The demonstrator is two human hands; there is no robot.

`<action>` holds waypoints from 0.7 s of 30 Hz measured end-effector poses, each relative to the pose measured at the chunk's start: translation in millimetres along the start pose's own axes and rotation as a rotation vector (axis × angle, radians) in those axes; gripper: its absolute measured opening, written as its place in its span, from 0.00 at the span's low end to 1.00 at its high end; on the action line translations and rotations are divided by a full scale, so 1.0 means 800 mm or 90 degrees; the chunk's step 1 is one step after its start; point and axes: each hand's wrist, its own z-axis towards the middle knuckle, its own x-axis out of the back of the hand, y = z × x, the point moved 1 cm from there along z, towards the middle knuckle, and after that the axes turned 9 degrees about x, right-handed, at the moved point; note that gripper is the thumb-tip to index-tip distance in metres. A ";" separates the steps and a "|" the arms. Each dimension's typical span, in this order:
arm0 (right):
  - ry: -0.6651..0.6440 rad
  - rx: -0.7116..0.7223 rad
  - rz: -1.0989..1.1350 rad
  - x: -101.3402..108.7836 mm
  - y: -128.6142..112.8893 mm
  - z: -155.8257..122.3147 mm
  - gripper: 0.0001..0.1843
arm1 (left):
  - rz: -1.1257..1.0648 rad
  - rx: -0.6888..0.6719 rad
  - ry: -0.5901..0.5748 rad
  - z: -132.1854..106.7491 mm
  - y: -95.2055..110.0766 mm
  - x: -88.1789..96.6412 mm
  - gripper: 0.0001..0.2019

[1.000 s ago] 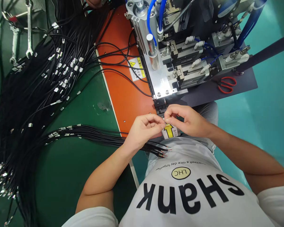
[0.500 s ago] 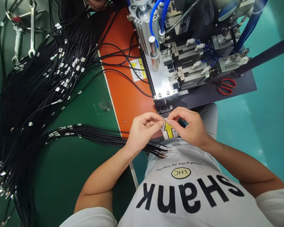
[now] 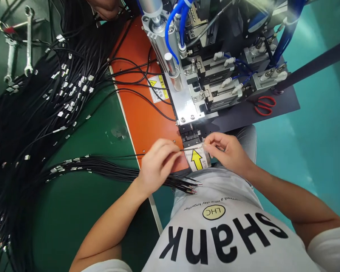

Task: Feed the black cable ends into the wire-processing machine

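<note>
A thin black cable [image 3: 191,149] runs across the front of the machine between my two hands. My left hand [image 3: 158,162] is closed round it, fingers bent over and thumb pressed in. At the cable's tip my right hand [image 3: 226,151] pinches with thumb and forefinger; the fine wire end there is too small to make out clearly. Below my left hand lies a bundle of black cables [image 3: 113,166], its stripped ends with reddish wires resting against the white shirt. Under the held cable sits a label with a yellow arrow [image 3: 197,160].
The machine [image 3: 187,102], with metal cylinders and blue air hoses, stands ahead. Red scissors [image 3: 265,105] lie at its right. A large heap of black cables [image 3: 45,113] covers the green table's left. Wrenches [image 3: 29,41] and another person's hand [image 3: 104,7] are at the back.
My hands have drawn apart: the left moved left along the cable, the right slightly right. A stretch of cable now shows between them. The whole view has shifted a little.
</note>
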 end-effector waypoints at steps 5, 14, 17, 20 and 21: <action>0.038 -0.022 0.023 0.017 0.009 0.027 0.07 | 0.115 -0.098 0.030 0.016 -0.017 -0.003 0.09; 0.029 -0.095 0.044 0.017 0.021 0.048 0.09 | 0.092 -0.101 -0.007 0.031 -0.030 -0.004 0.12; 0.036 -0.115 0.046 0.015 0.019 0.057 0.09 | 0.101 -0.116 -0.044 0.032 -0.037 -0.001 0.15; 0.027 -0.131 0.044 0.018 0.018 0.061 0.09 | 0.136 -0.119 -0.080 0.035 -0.038 -0.001 0.17; 0.025 -0.135 0.045 0.019 0.018 0.062 0.09 | 0.151 -0.119 -0.087 0.036 -0.038 -0.002 0.18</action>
